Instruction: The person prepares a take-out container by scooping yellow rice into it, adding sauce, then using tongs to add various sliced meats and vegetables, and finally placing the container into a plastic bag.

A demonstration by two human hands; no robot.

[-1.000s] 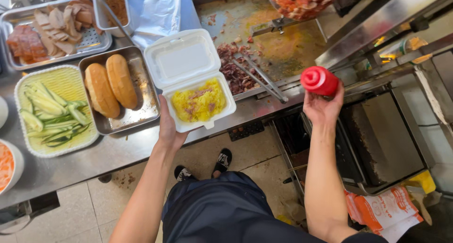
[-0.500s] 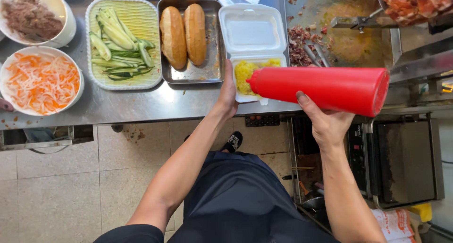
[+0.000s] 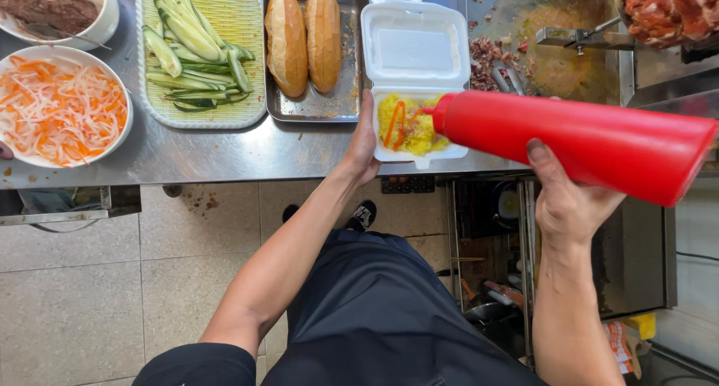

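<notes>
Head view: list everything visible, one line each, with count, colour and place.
White foam clamshell box: one, open, counter edge, holding yellow rice with an orange-red sauce streak.
Red plastic squeeze bottle: one, tilted, nozzle over rice.
Bread rolls: two, golden, in metal tray.
Cucumber strips: green, on pale woven tray.
Shredded carrot and radish bowl: one, white, left.
Meat stack: reddish, top right.
Left hand: steadies box.
Right hand: holds bottle.

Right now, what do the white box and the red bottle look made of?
Box: seemingly foam, matte white with thick soft rounded edges. Bottle: probably squeezable plastic, smooth with a slight sheen, held in the right hand. The left hand steadies the box.
</notes>
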